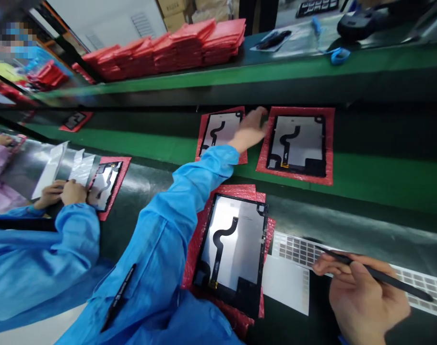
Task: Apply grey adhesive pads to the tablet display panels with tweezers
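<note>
My left hand (252,128) reaches far forward over the green belt, between two tablet screens on red bubble-wrap sheets. The left screen (232,122) is partly covered by my forearm; the right screen (310,139) is fully visible. Motion smears my left fingers, so their grip cannot be made out. In my right hand (369,292) is a slim black pair of tweezers (380,275), its thin tip pointing left above a sticker sheet (297,249). In front of me another tablet screen (245,254) lies back side up, with a curved black flex cable, on stacked red bubble wrap (196,244).
A white sheet (288,282) lies beside the near screen. On the left, a co-worker's hands (72,191) are at another screen (105,187). Stacks of red bubble-wrap packs (189,45) and a blue strap (339,56) rest on the shelf above the belt (383,175).
</note>
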Motion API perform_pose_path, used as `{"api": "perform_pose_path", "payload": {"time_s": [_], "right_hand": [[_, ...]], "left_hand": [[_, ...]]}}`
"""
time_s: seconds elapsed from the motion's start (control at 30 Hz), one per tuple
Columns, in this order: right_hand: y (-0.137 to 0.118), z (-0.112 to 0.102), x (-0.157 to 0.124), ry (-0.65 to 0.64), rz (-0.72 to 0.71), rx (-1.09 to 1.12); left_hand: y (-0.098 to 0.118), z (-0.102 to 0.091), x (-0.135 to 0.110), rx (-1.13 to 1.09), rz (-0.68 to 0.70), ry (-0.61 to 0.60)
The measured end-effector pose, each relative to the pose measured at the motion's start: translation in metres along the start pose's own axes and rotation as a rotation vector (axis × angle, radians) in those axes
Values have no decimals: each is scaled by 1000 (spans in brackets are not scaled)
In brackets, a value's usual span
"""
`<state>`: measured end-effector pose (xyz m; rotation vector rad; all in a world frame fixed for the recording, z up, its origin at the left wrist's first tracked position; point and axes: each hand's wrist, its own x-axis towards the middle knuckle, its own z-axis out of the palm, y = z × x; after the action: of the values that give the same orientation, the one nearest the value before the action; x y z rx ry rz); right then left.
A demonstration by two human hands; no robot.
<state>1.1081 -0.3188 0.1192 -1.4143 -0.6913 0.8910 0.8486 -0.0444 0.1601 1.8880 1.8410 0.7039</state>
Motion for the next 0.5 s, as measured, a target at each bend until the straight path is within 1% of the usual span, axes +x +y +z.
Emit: {"api": "perform_pose_path", "payload": {"time_s": [0.07,0.13,0.2,0.23,0.3,0.37,0.47,0.5], "right_hand": [[1,-1,1,2,19,19],[2,-1,2,-17,41,34],[4,-1,2,-34,59,49],[5,-1,2,-36,65,61],[8,-1,2,-38,62,81],[11,-2,2,-35,44,89],[16,-2,4,-49,-16,113],[18,-2,4,-61,-48,134]], "left_hand": [[-24,-42,-15,107,-108,30],[-48,-81,-31,175,-224,9],[-69,-109,-47,191,-297,-54],[-77,-117,-53,186,-320,-83],[-86,-124,-64,154,-333,-123],[-87,-122,-71,103,-305,-136],[-86,-116,-75,5,-209,-142],[-86,-114,-76,-47,-151,-148]]}}
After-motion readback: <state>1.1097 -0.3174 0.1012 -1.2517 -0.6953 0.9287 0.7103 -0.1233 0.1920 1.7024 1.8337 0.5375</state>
